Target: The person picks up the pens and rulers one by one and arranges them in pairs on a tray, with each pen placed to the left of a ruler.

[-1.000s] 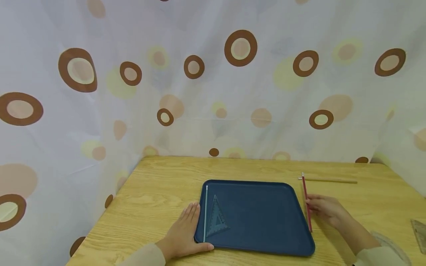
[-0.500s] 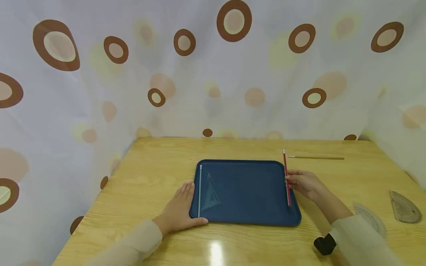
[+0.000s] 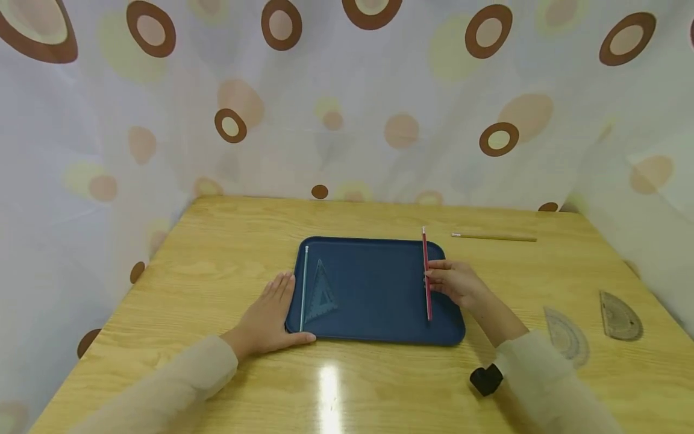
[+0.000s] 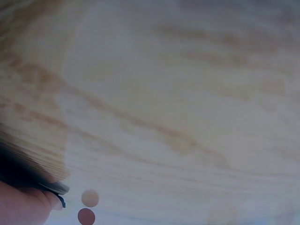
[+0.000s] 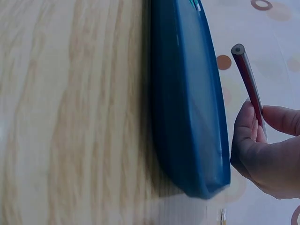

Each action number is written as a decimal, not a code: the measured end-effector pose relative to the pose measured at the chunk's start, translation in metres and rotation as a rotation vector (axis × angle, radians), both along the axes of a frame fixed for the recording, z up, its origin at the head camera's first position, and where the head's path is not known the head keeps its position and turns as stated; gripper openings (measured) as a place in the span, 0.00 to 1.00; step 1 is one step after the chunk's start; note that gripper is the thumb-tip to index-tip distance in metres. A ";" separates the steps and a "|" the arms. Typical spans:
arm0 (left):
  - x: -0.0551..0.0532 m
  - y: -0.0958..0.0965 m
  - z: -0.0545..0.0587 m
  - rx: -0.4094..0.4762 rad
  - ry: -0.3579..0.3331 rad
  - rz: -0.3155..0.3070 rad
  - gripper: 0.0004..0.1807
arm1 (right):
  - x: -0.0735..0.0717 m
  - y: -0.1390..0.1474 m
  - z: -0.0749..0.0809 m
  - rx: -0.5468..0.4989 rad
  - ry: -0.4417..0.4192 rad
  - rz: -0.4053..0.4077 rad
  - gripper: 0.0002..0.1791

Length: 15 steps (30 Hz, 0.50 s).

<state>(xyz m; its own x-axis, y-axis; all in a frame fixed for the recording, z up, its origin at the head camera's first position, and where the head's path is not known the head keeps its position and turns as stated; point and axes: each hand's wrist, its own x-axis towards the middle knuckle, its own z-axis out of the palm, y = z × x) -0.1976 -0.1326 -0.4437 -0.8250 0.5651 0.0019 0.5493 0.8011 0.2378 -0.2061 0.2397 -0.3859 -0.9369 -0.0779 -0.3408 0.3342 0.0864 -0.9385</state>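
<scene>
A dark blue tray (image 3: 374, 289) lies on the wooden table. My left hand (image 3: 265, 319) rests against its left edge, fingers straight and thumb along the front rim. Inside the tray, near that edge, are a light blue pencil (image 3: 304, 286) and a clear set square (image 3: 322, 299). My right hand (image 3: 459, 283) pinches a red pencil (image 3: 425, 250) at about its middle, over the tray's right part. In the right wrist view the red pencil (image 5: 248, 77) is held between thumb and fingers above the level of the tray rim (image 5: 187, 108), its unsharpened end toward the camera.
A plain wooden pencil (image 3: 494, 237) lies behind the tray to the right. Two clear protractors, one nearer (image 3: 566, 337) and one farther right (image 3: 620, 316), lie beside my right forearm. A patterned curtain (image 3: 368, 150) hangs along the back and sides of the table.
My right hand has carried the red pencil left, from beside the tray's right edge to over the tray. The left hand keeps its place on the tray. The head view has tilted down.
</scene>
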 end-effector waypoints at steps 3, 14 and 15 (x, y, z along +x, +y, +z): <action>0.001 -0.001 0.000 0.002 -0.002 0.004 0.64 | 0.001 -0.007 -0.001 0.003 0.010 0.009 0.25; 0.004 0.003 0.001 0.010 -0.006 0.015 0.64 | 0.003 -0.026 -0.004 -0.008 0.036 0.033 0.26; 0.005 0.003 0.001 0.004 -0.007 0.019 0.64 | 0.003 -0.028 -0.005 -0.008 0.034 0.032 0.25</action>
